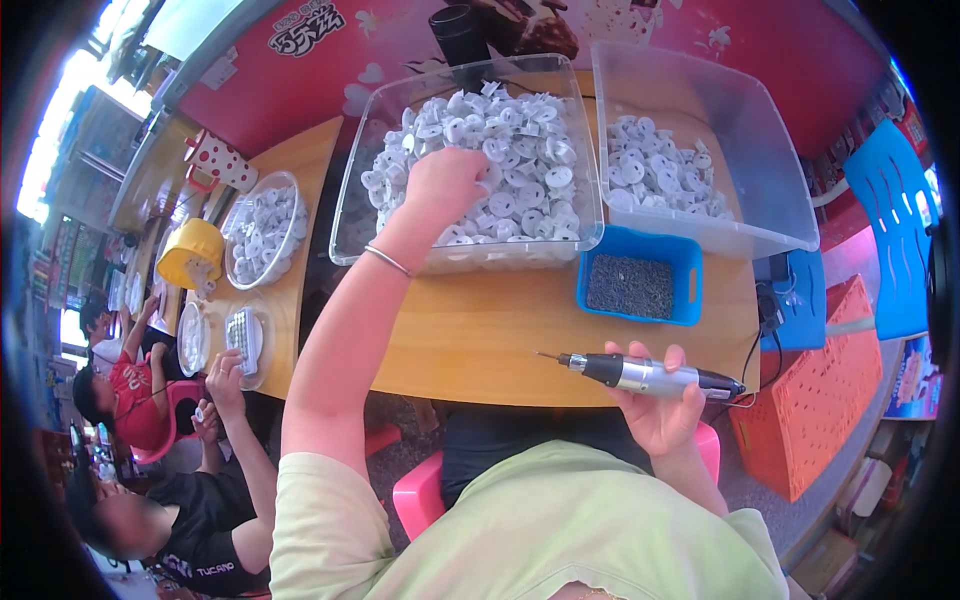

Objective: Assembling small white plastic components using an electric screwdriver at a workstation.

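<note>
My left hand reaches into a large clear plastic bin heaped with small round white plastic parts. Its fingers are curled down among the parts, and whatever they grip is hidden. Above the table's near edge, my right hand holds a silver and black electric screwdriver. The tool lies nearly level, its thin bit pointing left and its cord trailing off at the right end. Beyond the screwdriver stands a blue basket of small dark screws on the wooden table.
A second clear bin, partly filled with white parts, stands at the right. On the left table are a round tub of white parts, a yellow container and a polka-dot mug. Co-workers sit at left; an orange crate stands right.
</note>
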`<state>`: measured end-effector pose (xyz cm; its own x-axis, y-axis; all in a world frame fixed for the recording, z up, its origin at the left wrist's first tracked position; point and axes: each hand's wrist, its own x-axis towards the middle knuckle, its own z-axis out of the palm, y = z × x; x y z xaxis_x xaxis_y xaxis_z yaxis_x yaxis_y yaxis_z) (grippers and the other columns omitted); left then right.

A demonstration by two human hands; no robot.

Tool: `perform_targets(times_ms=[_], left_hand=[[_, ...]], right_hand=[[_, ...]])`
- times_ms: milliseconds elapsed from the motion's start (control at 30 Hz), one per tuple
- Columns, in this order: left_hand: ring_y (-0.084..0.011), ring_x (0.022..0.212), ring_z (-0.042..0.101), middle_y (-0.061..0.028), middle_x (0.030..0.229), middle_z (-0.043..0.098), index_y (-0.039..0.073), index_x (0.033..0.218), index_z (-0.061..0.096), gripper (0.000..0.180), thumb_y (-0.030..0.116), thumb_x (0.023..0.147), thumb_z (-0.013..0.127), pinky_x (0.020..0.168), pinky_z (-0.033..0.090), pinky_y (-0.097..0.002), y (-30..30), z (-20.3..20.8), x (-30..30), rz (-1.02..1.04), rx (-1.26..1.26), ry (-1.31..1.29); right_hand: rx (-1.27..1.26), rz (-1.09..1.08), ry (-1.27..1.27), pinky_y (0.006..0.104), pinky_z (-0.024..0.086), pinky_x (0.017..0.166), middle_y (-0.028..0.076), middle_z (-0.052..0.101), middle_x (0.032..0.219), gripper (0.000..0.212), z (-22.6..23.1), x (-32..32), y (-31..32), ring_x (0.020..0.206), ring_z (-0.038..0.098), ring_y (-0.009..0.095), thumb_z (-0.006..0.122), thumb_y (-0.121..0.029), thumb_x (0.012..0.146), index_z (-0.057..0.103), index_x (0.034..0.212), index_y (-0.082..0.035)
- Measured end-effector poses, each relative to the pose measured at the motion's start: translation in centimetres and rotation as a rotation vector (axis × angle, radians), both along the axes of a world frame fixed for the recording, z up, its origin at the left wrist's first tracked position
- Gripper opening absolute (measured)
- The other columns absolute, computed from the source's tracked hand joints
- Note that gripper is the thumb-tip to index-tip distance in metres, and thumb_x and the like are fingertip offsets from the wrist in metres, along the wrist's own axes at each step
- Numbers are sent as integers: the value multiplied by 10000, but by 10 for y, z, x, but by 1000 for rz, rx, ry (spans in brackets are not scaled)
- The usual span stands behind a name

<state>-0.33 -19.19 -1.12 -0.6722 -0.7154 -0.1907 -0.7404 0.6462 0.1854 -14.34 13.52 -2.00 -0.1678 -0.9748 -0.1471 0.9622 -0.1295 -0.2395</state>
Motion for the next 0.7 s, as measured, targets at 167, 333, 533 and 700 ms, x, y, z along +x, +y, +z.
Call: perform_targets(times_ms=[167, 333, 533, 700], left_hand=[[-215, 759, 620, -75, 797, 636, 64, 797, 628, 101, 105, 710, 659, 668, 487, -330, -3, 4, 22, 89, 264, 244], [-162, 772, 612, -67, 825, 615, 0, 876, 559, 87, 61, 827, 597, 733, 499, -254, 42, 52, 44, 344, 840, 1156], [-263, 933, 602, -98, 960, 581, 51, 975, 521, 154, 112, 844, 573, 835, 508, -342, 139, 17, 61, 487, 1620, 1750], [-236, 946, 594, -119, 1019, 578, 9, 1113, 498, 242, 82, 882, 503, 816, 515, -299, 179, -30, 52, 926, 1737, 1739]], right_hand=[[-14, -1, 6, 541, 341, 1009, 166, 446, 1258, 298, 3, 3, -2, 1289, 242, 408, 646, -306, 809, 451, 972, -150], [12, -24, 49, 510, 365, 999, 184, 445, 1242, 310, 2, -2, -1, 1278, 271, 409, 649, -328, 798, 432, 934, -153], [-60, -40, 107, 516, 337, 1015, 167, 431, 1266, 321, 4, -9, -10, 1294, 237, 405, 638, -344, 806, 426, 963, -161], [-115, -71, 225, 532, 283, 1028, 132, 436, 1282, 314, 10, -13, -22, 1288, 272, 384, 631, -362, 808, 431, 954, -169]])
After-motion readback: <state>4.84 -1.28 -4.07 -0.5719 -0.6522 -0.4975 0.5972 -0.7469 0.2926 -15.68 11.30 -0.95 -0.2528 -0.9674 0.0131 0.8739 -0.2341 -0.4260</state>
